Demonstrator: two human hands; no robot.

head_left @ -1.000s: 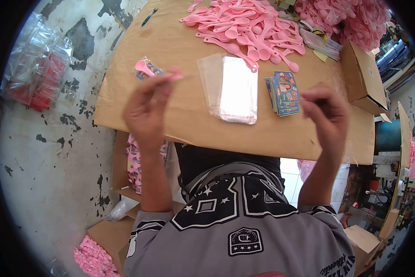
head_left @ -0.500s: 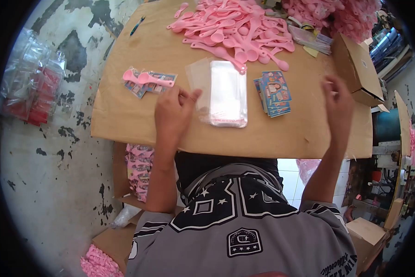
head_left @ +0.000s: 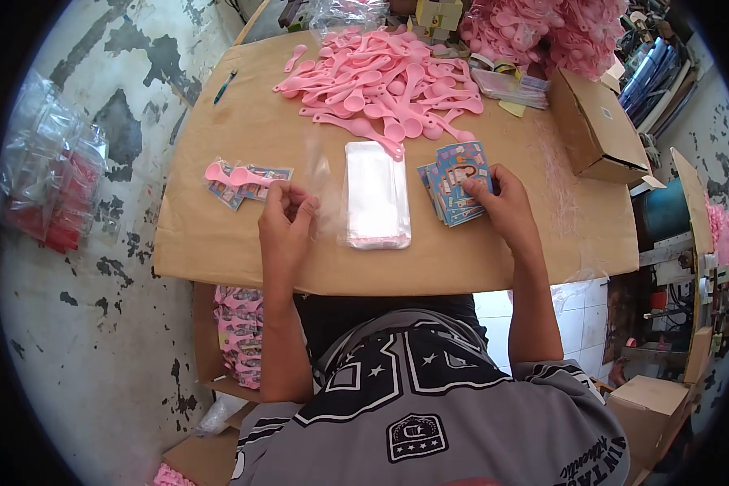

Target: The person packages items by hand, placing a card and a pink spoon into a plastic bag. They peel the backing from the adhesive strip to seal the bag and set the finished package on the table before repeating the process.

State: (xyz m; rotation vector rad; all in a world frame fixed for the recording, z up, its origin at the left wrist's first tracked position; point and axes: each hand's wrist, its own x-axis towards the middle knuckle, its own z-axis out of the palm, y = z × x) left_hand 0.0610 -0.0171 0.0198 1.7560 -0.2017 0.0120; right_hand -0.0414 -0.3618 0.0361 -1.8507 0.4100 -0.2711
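My left hand (head_left: 287, 219) pinches a clear plastic bag (head_left: 325, 190) lifted off the left edge of the stack of clear bags (head_left: 376, 194) on the brown cardboard tabletop (head_left: 218, 243). My right hand (head_left: 506, 202) rests on the pile of printed cards (head_left: 456, 180), fingers on the top card. Left of my left hand lie two packed pink spoons with cards (head_left: 247, 180). A big heap of loose pink spoons (head_left: 380, 81) lies at the far side.
A cardboard box (head_left: 595, 125) stands at the right. More pink spoons (head_left: 543, 28) and small bag packs (head_left: 510, 81) lie behind. A pen (head_left: 224, 85) is at the far left. Plastic packs (head_left: 52, 178) lie on the floor, packed goods (head_left: 239, 332) under the table.
Both hands came down from chest height to the table. A second packed spoon now lies at the left. The left hand took a bag from the stack; the right hand moved onto the cards.
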